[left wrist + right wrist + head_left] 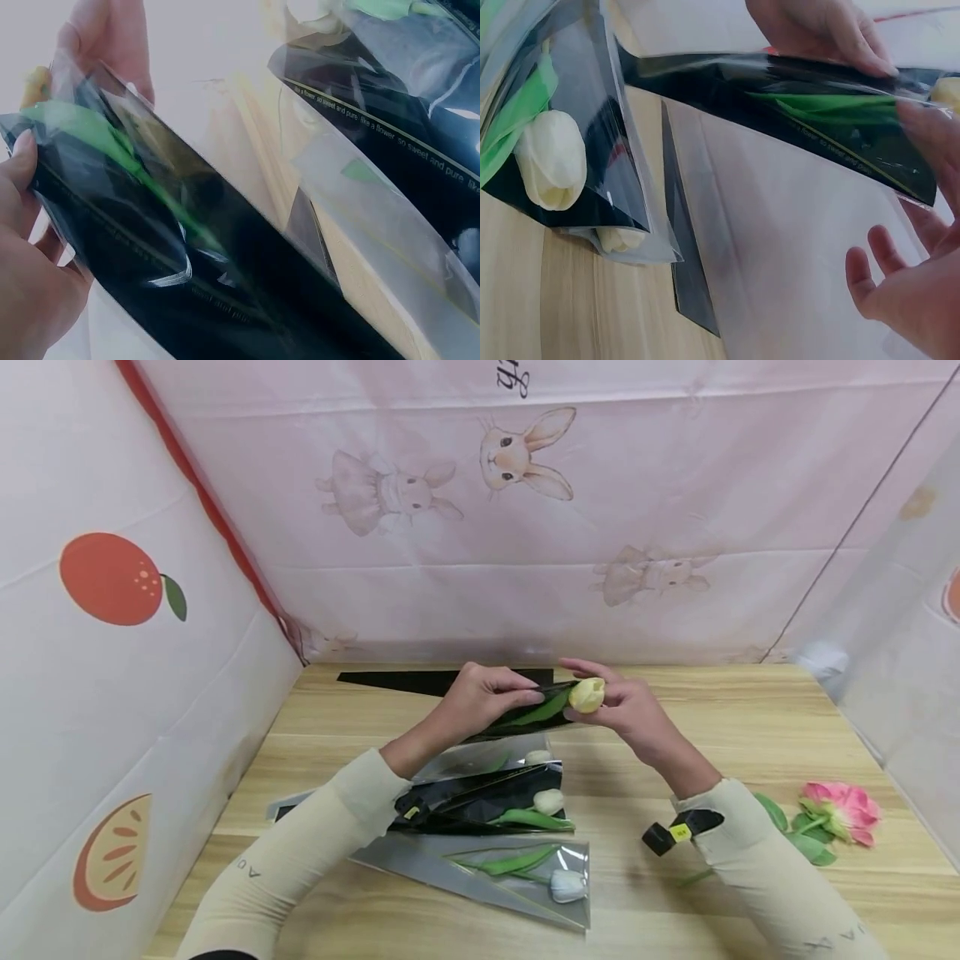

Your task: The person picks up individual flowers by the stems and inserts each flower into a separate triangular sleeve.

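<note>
In the head view a pale yellow tulip (pixel 587 695) with a green leaf sits in a black flower sleeve (pixel 720 90) with a clear front, held above the table. My left hand (pixel 487 693) pinches the sleeve's upper edge between thumb and fingers. At the wide end, by the bloom, my right hand (pixel 626 706) grips the sleeve, thumb on the clear front. Some of its other fingers are spread away, as the right wrist view shows. The yellow bloom pokes out at the wide end. The sleeve's narrow end is hidden behind the left hand in the head view.
Wrapped white tulips lie below the hands: one in a black sleeve (pixel 480 785), others in grey sleeves (pixel 420 860). A flat black sleeve (pixel 405 682) lies along the table's back edge. A pink rose (pixel 840 812) lies at the right, by the right forearm. Printed cloth walls surround the table.
</note>
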`<state>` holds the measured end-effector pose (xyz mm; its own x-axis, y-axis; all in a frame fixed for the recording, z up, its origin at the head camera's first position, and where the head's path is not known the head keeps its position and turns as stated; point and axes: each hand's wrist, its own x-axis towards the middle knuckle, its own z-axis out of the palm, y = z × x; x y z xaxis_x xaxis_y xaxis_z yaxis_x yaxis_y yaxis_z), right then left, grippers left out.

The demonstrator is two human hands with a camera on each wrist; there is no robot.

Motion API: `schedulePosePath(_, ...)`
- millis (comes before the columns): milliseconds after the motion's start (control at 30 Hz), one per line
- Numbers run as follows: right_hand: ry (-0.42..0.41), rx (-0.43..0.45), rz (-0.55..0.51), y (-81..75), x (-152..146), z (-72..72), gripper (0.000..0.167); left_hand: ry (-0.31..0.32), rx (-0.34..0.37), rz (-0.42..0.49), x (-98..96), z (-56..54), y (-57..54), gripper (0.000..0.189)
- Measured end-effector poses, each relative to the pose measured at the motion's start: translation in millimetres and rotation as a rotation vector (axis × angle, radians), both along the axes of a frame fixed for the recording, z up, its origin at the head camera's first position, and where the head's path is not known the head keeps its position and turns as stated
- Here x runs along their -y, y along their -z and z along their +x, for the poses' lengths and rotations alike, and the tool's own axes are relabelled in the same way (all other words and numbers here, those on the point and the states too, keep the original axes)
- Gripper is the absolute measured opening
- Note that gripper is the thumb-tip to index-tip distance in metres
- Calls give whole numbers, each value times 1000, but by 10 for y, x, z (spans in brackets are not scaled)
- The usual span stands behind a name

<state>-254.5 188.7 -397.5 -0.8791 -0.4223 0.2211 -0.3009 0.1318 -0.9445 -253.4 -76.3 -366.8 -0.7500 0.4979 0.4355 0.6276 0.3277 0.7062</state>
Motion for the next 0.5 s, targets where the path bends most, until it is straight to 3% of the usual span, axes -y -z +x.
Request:
schedulePosePath(100,13,-8,32,-25,42,-9,19,-17,3,4,-5,1,-10,15)
schedulePosePath(367,65,114,39,-85,131,-40,37,-56,-22,10,-12,-12,-7,17)
schedulePosePath(500,93,151,52,-116,170,-29,36,-70,-25,9,-1,-17,13,17)
